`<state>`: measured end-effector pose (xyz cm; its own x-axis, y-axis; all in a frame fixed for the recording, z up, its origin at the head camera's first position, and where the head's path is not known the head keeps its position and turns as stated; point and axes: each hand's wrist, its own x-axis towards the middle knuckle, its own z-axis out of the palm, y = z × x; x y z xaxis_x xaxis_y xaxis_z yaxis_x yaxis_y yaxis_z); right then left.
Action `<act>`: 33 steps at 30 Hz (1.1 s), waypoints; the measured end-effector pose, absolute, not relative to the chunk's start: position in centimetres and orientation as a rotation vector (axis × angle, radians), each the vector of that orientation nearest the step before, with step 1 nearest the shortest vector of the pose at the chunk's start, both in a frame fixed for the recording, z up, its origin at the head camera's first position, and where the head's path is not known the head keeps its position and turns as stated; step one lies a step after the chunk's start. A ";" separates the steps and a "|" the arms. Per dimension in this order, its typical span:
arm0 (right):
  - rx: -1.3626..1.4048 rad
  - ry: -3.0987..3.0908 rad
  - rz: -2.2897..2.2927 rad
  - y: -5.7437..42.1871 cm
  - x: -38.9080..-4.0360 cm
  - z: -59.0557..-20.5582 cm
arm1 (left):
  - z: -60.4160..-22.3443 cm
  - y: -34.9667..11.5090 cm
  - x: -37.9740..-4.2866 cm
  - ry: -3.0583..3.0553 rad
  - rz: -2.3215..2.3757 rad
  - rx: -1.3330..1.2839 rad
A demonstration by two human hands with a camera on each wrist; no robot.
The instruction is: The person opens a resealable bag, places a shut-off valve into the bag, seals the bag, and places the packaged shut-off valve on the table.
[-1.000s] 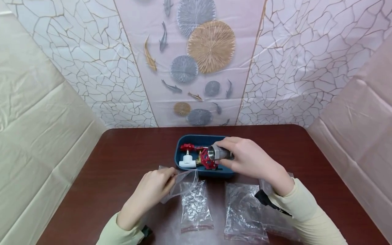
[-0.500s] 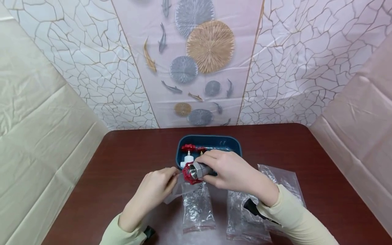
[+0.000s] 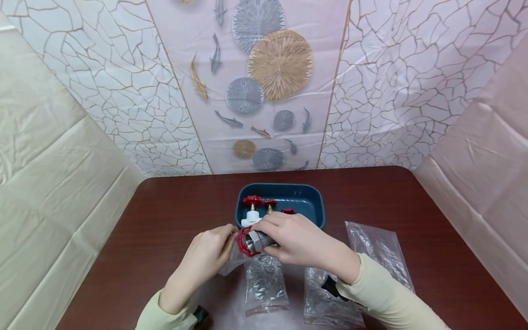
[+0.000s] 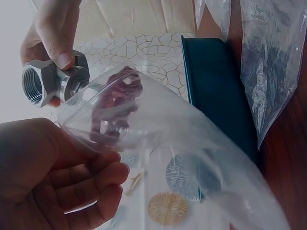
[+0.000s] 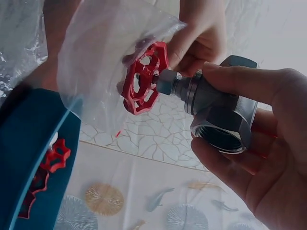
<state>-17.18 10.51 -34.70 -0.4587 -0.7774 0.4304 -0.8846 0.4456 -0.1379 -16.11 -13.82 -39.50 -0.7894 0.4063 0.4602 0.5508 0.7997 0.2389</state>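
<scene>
My right hand [image 3: 303, 243] grips the steel body of a gate valve [image 5: 218, 103], thumb on one side and fingers on the other. Its red handwheel [image 5: 145, 79] points toward my left hand [image 3: 202, 252], which pinches a clear plastic bag [image 4: 192, 143] by its mouth. Through the film in the left wrist view, the handwheel shows inside the bag's opening, while the threaded steel end stays outside. Behind the hands a blue tray [image 3: 309, 206] holds a white valve [image 3: 250, 216] with a red handle, plus other red-handled valves partly hidden by my right hand.
Flat clear zip bags lie on the dark red table [image 3: 173, 201]: one bag [image 3: 266, 286] in front of the tray, another bag [image 3: 330, 307] partly under the right forearm, and a third bag [image 3: 381, 247] at the right. Patterned fabric walls surround the table.
My right hand has brought the valve from over the tray leftward and toward me, putting its handwheel into the bag's mouth. My left hand has stayed nearly still with the bag.
</scene>
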 end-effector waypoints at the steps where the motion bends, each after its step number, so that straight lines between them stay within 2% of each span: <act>1: 1.425 -2.389 0.492 10.5 -17.2 -34.8 | -39.6 -13.8 -16.2 -2.597 -0.516 -0.715; 20: 1.422 -2.421 0.442 8.7 -16.5 -36.7 | -39.6 -13.6 -16.3 -2.547 -0.660 -0.766; 33: 1.186 -2.448 0.665 6.8 -16.6 -38.7 | -39.4 -14.4 -16.5 -2.526 -0.769 -0.709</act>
<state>-16.59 6.80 -38.68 -0.5938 -0.6397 0.4881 -0.7987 0.5421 -0.2612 -16.54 -14.36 -39.37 -0.7889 0.3481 0.5064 0.5713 0.7190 0.3958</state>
